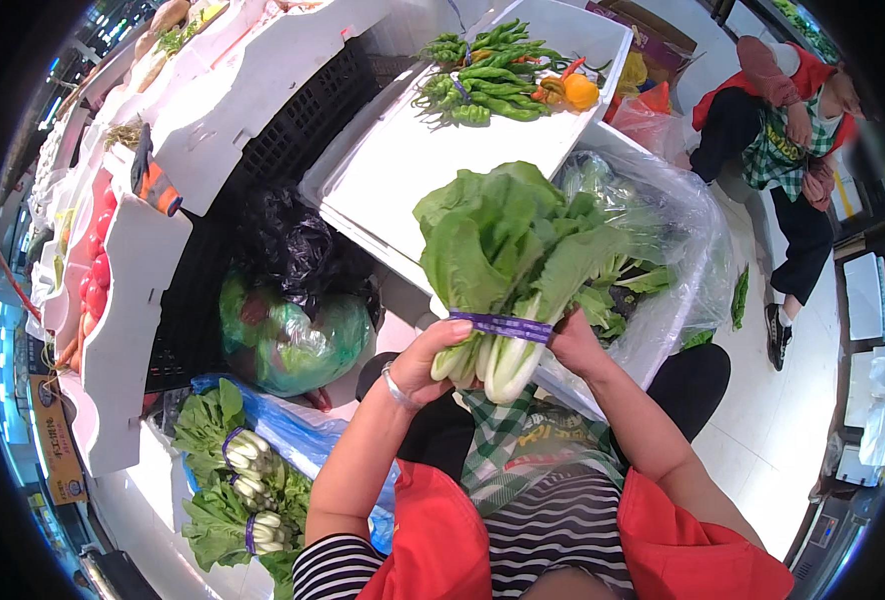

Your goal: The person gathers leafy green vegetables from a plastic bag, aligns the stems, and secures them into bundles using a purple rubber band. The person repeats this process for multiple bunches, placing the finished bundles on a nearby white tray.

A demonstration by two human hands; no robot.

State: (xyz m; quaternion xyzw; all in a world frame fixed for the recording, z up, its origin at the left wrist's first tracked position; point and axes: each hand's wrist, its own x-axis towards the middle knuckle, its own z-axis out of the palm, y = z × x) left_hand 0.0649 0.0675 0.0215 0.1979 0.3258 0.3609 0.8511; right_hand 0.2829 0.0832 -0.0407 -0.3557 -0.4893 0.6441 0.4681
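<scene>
A bunch of leafy greens (517, 255) with pale stems is held up in front of me, its leaves pointing away. Around the stems runs a purple printed band (501, 325). My left hand (431, 360) grips the stems from the left, thumb over the band. On the other side my right hand (579, 343) grips the bunch near the band; its fingers are partly hidden behind the leaves. Beyond the bunch lies a white foam board (382, 176) bearing bundled green peppers (495, 82) and a yellow pepper (581, 91).
At right, a plastic-lined foam box (671, 330) holds loose greens. Banded greens (251, 480) lie at lower left beside blue plastic (285, 435). A green plastic bag (300, 337) sits near a black crate (304, 112). Another person (776, 142) sits at upper right.
</scene>
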